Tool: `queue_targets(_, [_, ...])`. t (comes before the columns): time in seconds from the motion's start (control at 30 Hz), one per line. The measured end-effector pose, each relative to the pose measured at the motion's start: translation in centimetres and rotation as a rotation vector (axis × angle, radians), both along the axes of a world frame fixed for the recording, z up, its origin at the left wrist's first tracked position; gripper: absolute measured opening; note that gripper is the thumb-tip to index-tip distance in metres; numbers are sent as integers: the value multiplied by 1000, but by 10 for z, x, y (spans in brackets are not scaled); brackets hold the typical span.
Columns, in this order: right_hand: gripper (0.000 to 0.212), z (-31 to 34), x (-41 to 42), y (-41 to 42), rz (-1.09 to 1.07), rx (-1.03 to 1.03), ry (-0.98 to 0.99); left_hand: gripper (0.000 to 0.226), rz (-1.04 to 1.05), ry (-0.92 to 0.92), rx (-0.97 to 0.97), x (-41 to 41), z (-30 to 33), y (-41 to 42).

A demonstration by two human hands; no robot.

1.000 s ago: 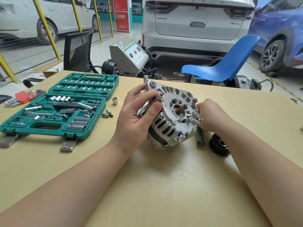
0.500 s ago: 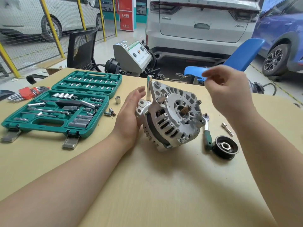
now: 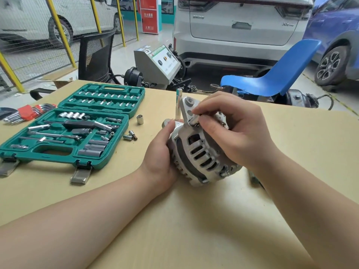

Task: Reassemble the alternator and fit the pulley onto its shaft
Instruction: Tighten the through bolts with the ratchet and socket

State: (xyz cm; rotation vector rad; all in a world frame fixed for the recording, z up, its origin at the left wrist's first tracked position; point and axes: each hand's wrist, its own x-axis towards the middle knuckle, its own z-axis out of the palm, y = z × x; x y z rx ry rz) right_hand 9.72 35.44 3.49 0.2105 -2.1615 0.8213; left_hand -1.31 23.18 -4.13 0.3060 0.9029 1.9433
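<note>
The left hand (image 3: 161, 152) cups the alternator (image 3: 202, 152) on the table (image 3: 194, 220), fingers curled behind it. The right hand (image 3: 233, 131) reaches over its top, pinching a bolt (image 3: 194, 120) there.

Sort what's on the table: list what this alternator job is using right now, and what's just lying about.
In use: alternator, gripped by the left hand; housing bolt, pinched by the right hand.

Lying about: socket set case, hex keys, loose socket, upright socket.
</note>
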Motion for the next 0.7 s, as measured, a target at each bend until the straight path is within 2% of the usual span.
queue_targets(0.1, [3, -1, -2, 0, -29, -12, 4, 59, 15, 48, -1, -3, 1, 0])
queue_targets(0.23, [20, -2, -4, -5, -106, -3, 34, 56, 13, 66, 2, -5, 0, -2])
queue_targets(0.33, [23, -3, -2, -7, -132, 65, 49, 58, -4, 107, 14, -5, 1, -4])
queue_targets(0.5, [13, -6, 4, -5, -61, 72, 45, 47, -29, 103, 28, -3, 4, -5])
queue_targets(0.63, [4, -5, 1, -7, -111, 106, 59, 52, -31, 109, 20, -2, 6, -7])
queue_targets(0.7, [18, -6, -1, -10, -179, 85, 88, 57, -60, 100, 15, -3, 6, -7])
